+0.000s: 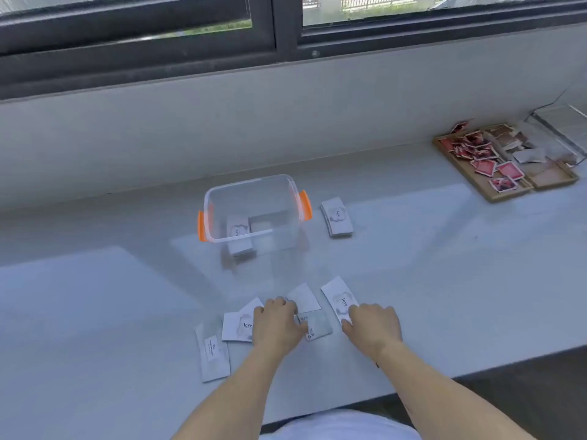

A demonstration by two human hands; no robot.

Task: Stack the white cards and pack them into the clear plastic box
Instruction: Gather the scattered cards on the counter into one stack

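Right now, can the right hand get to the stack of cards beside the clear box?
Probably yes. The right hand rests on a loose card, and bare counter lies between it and the stack of cards right of the clear box.

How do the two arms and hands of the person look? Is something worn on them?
Both forearms are bare, with no sleeves in view. The left hand and right hand wear no gloves, and no rings or watch show. A small dark mark sits on the right forearm near the wrist; it is too small to identify.

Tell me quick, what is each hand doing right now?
Left hand: open, palm down on loose white cards, gripping nothing.
Right hand: open, fingertips on one "love" card, not lifted.
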